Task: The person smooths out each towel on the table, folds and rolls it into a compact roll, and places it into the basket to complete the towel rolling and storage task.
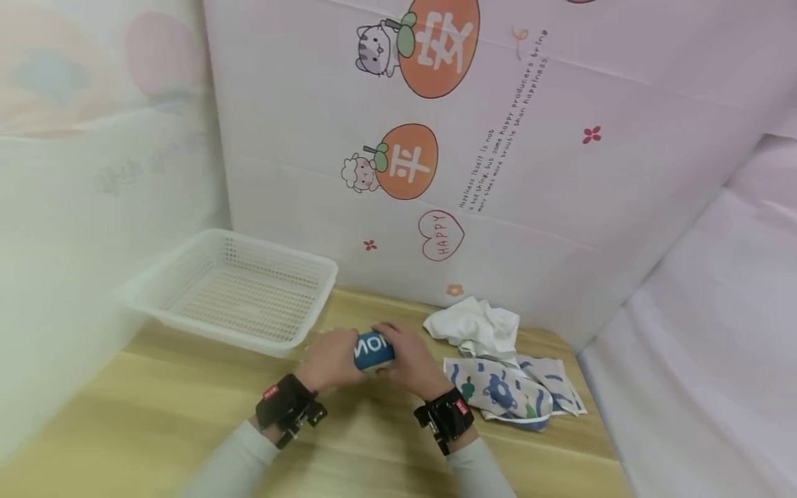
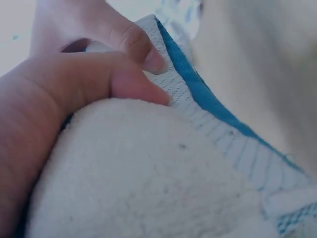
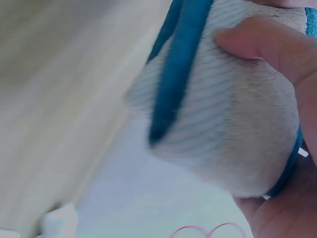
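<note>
Both hands hold a folded towel (image 1: 373, 351) over the wooden table. Its blue outer face carries white letters; the wrist views show a pale, fuzzy side with blue edging. My left hand (image 1: 330, 358) grips the left end, its thumb (image 2: 119, 82) lying across the pale side near the striped border. At the other end, my right hand (image 1: 411, 360) curls round the towel, and in the right wrist view its thumb (image 3: 267, 42) presses on the pale cloth (image 3: 257, 109). The two thumbs lie close together in the left wrist view. Most of the fingers are hidden behind the towel.
A white plastic basket (image 1: 233, 339) stands on the table (image 1: 373, 443) at the back left. At the right lie a crumpled white cloth (image 1: 476, 325) and a folded patterned cloth (image 1: 498, 391). Printed white sheets (image 1: 529, 263) hang round the table.
</note>
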Demonstrator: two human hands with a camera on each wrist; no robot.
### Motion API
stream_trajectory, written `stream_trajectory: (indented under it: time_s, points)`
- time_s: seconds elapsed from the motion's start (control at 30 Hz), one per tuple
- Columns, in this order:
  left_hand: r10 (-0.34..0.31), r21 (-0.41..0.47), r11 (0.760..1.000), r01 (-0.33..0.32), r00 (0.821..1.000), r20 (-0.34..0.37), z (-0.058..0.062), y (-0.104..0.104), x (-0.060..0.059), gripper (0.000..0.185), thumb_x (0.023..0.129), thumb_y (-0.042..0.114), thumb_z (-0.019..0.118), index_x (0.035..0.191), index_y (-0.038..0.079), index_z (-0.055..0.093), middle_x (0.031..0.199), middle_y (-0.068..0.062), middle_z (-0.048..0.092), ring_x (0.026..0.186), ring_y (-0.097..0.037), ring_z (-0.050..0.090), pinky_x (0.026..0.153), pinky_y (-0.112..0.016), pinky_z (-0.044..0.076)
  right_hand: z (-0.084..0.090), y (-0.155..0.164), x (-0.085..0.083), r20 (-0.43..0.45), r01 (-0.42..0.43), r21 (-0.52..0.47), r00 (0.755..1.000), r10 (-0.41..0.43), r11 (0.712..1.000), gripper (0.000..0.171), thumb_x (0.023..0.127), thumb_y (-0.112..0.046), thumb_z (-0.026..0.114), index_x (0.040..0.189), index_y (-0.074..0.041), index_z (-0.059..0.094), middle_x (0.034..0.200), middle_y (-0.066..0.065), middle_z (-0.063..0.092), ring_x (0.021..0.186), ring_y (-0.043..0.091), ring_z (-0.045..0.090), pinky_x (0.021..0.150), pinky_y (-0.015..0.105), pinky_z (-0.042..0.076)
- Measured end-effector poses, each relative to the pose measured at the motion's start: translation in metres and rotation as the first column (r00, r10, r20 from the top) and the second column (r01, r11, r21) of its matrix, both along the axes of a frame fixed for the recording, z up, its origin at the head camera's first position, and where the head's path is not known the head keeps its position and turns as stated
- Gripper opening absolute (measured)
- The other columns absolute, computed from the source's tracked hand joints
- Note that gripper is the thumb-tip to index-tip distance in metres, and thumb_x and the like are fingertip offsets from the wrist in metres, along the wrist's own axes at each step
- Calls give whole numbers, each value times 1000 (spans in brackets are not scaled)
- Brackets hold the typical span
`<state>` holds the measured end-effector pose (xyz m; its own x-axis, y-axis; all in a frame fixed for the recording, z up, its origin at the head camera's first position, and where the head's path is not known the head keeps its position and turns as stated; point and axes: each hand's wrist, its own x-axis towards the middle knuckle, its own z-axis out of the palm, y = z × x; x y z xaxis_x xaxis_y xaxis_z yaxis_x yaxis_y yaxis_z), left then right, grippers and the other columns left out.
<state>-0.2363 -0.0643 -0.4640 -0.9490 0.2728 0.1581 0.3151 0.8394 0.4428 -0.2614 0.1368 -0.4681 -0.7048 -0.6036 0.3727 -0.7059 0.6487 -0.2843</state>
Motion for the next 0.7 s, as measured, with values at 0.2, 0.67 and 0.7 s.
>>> stream_trajectory:
  time_s: [0.2,0.67,0.7]
  points:
    - [129,43,991,-130,991,22,45,-58,-1,57,63,37,88,105,6,62,86,-3,66,69,-18,60,56,-31,50,21,-39,-14,-22,-9,-80,1000,7,997,105,76,-15,89,158,-3,25,149,19,46,127,31,57,106,42,51]
    - [307,48,950,-310,950,57,69,-188,-21,62,74,41,83,110,-5,61,98,-20,69,79,-30,65,58,-37,53,-7,-138,-18,118,-212,31,971,207,977,49,93,-21,74,138,-6,59,142,8,56,132,23,52,114,34,44]
    - [322,47,944,-326,944,73,68,-196,-25,63,75,42,82,110,-6,61,99,-21,69,79,-31,65,59,-36,53,-9,-144,-16,114,-217,60,971,209,974,44,94,-23,73,134,-7,62,139,7,59,129,20,54,111,31,45]
